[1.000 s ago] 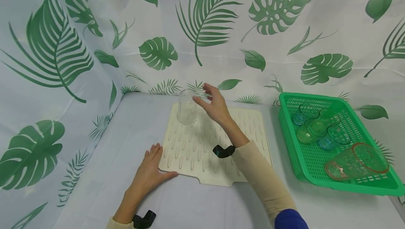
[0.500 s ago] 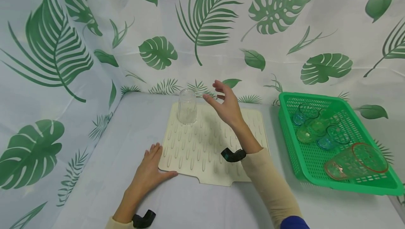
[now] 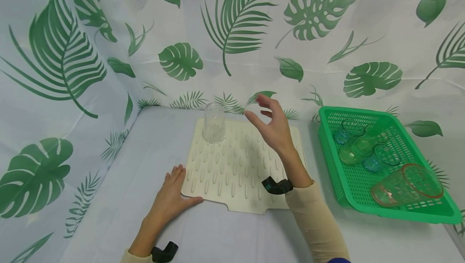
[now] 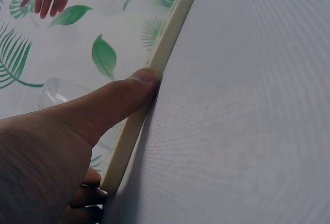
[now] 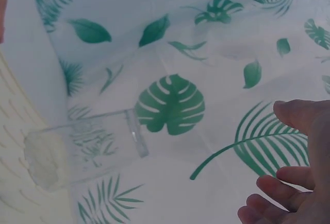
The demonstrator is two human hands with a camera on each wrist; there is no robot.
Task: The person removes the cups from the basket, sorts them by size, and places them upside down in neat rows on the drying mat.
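A clear drinking glass [image 3: 214, 123] stands upside down on the far left part of a cream ribbed drying mat [image 3: 232, 170]. In the right wrist view the glass [image 5: 98, 144] has its thick base pointing away from the mat. My right hand [image 3: 272, 123] hovers above the mat's far right part, apart from the glass, thumb and fingers spread and holding nothing. At the mat's near left corner lies my left hand [image 3: 170, 194], fingers along the left edge and thumb at the front edge. The left wrist view shows that thumb touching the mat's rim [image 4: 167, 41].
To the right is a green plastic basket [image 3: 336, 182]. Inside it lie a large glass with a red rim [image 3: 407, 186], two blue-based glasses and a greenish glass [image 3: 352, 152]. A white curtain with green leaves [image 3: 250, 65] hangs behind the table.
My right hand has moved away from the upturned glass, to the right across the mat. The glass and my left hand have stayed in place.
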